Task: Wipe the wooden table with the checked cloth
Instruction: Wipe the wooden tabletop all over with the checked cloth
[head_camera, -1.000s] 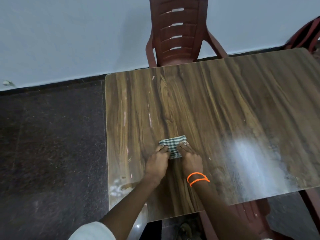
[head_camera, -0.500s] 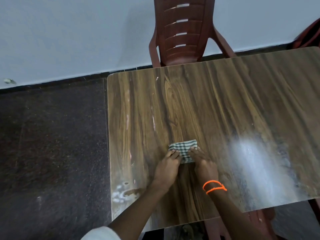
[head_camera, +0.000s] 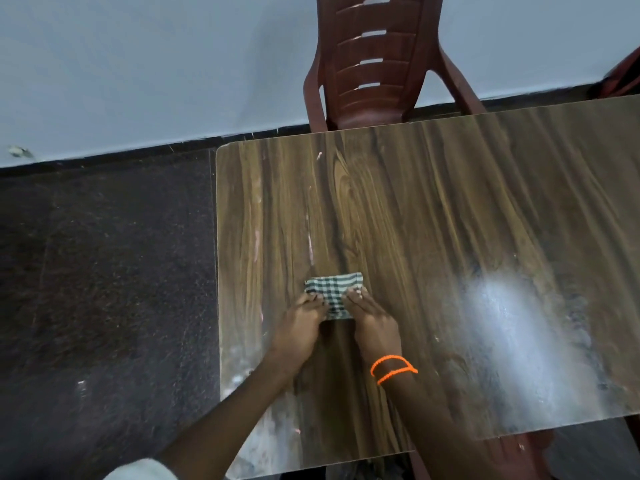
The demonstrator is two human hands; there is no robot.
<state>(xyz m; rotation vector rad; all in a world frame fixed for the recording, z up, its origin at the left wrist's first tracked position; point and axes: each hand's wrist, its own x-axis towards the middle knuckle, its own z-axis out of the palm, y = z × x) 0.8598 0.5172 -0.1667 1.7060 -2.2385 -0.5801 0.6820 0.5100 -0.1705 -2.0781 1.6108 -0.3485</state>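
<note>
Your left hand (head_camera: pixel 300 327) and right hand (head_camera: pixel 372 322) still press flat on the folded checked cloth (head_camera: pixel 333 295), near-left on the counter (head_camera: pixel 450 209); it has barely shifted, so wiping has hardly progressed.

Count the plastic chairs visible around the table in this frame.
3, partly seen: one at the table's far edge, a sliver at the far right, and one under the near edge. Others may be hidden.
</note>
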